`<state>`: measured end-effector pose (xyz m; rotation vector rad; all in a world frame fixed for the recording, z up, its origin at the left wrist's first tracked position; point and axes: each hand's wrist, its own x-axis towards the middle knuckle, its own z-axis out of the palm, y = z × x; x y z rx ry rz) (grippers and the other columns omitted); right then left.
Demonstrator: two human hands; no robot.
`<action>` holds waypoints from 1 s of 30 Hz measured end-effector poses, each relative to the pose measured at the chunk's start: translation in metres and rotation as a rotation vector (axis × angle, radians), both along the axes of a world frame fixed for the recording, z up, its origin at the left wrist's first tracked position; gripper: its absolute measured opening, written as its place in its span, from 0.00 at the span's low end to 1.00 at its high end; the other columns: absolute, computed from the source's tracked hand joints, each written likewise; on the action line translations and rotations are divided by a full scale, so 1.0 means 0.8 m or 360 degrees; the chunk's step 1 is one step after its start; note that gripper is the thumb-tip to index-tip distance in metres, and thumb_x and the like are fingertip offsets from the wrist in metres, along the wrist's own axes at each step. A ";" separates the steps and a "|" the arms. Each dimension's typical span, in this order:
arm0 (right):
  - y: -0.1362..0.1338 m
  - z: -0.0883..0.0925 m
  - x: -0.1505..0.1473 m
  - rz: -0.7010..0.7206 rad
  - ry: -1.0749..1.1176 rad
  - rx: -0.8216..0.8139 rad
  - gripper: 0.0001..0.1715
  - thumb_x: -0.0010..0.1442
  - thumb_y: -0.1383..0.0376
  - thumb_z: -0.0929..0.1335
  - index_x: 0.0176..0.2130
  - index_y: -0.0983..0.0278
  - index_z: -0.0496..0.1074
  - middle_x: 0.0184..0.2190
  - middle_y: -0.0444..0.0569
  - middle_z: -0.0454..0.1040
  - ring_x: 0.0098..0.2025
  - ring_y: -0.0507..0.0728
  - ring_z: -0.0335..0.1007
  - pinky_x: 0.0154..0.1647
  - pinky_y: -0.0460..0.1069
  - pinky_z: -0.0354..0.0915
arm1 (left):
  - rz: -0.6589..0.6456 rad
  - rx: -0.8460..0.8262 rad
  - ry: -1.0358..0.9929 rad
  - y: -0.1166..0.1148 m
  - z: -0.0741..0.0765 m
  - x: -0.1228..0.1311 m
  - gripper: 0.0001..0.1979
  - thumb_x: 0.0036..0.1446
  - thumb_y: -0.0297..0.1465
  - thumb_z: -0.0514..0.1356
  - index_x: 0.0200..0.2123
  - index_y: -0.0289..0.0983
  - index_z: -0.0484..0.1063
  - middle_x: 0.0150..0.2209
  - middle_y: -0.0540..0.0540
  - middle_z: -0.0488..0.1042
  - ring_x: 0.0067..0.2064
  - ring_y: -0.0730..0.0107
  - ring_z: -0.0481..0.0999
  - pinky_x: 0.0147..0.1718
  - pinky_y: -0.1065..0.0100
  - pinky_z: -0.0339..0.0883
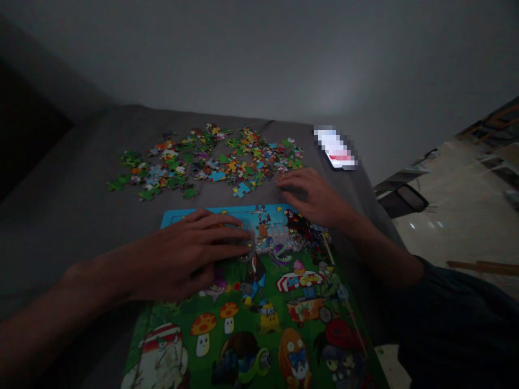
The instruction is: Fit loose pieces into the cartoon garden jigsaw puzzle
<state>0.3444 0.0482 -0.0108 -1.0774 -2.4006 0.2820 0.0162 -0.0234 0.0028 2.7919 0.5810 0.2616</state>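
Note:
A jigsaw puzzle board (pixel 259 319) with a cartoon picture of mushrooms, plants and figures lies in front of me, its blue edge at the far side. My left hand (pixel 190 251) rests flat across the board's upper left part, fingers stretched out and hiding some of the picture. Beyond the board is a loose heap of jigsaw pieces (pixel 217 175), many of them green. My right hand (pixel 310 197) is at the heap's near right edge, fingers bent, with thumb and forefinger apart. No piece shows clearly in it. A light blue piece (pixel 242 189) lies to its left.
A lit phone (pixel 336 148) lies at the back right of the grey cloth surface (pixel 81 178). A pale wall (pixel 243 59) stands behind. To the right the surface drops off to a shiny floor (pixel 430 232), with a dark framed object (pixel 405 200) beside it.

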 end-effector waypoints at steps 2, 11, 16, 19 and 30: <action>-0.001 0.000 0.000 0.0012 0.0016 0.0027 0.13 0.69 0.64 0.68 0.51 0.59 0.80 0.53 0.54 0.82 0.59 0.65 0.75 0.63 0.66 0.67 | 0.0017 0.0016 -0.0049 0.004 0.001 -0.002 0.27 0.66 0.26 0.57 0.67 0.48 0.71 0.68 0.49 0.74 0.68 0.55 0.71 0.69 0.52 0.63; 0.000 -0.002 -0.001 0.0051 0.0028 0.0036 0.14 0.69 0.65 0.67 0.51 0.61 0.80 0.52 0.56 0.82 0.59 0.66 0.75 0.63 0.66 0.67 | 0.0028 0.0031 -0.0045 0.008 0.002 -0.003 0.25 0.71 0.25 0.55 0.67 0.49 0.71 0.64 0.48 0.77 0.66 0.58 0.72 0.66 0.57 0.64; -0.001 -0.001 -0.002 0.0034 -0.0024 0.0007 0.14 0.70 0.64 0.67 0.51 0.59 0.80 0.52 0.54 0.82 0.59 0.65 0.75 0.64 0.67 0.66 | -0.0024 0.0025 0.0073 0.003 0.004 0.001 0.27 0.69 0.21 0.54 0.66 0.49 0.73 0.67 0.51 0.75 0.68 0.57 0.70 0.67 0.57 0.62; -0.001 -0.002 -0.001 0.0053 -0.0022 0.0023 0.14 0.70 0.64 0.67 0.51 0.60 0.80 0.52 0.55 0.82 0.59 0.65 0.74 0.64 0.66 0.66 | -0.0016 0.0079 0.0062 0.004 0.004 0.001 0.27 0.69 0.20 0.54 0.64 0.49 0.74 0.67 0.52 0.75 0.67 0.56 0.71 0.67 0.55 0.60; -0.002 0.000 -0.001 0.0055 -0.0049 0.0010 0.14 0.70 0.64 0.67 0.51 0.61 0.80 0.53 0.57 0.82 0.59 0.66 0.75 0.64 0.66 0.66 | -0.0026 0.0163 0.0052 0.006 0.003 -0.001 0.24 0.71 0.21 0.54 0.61 0.49 0.77 0.65 0.52 0.77 0.64 0.56 0.75 0.66 0.57 0.62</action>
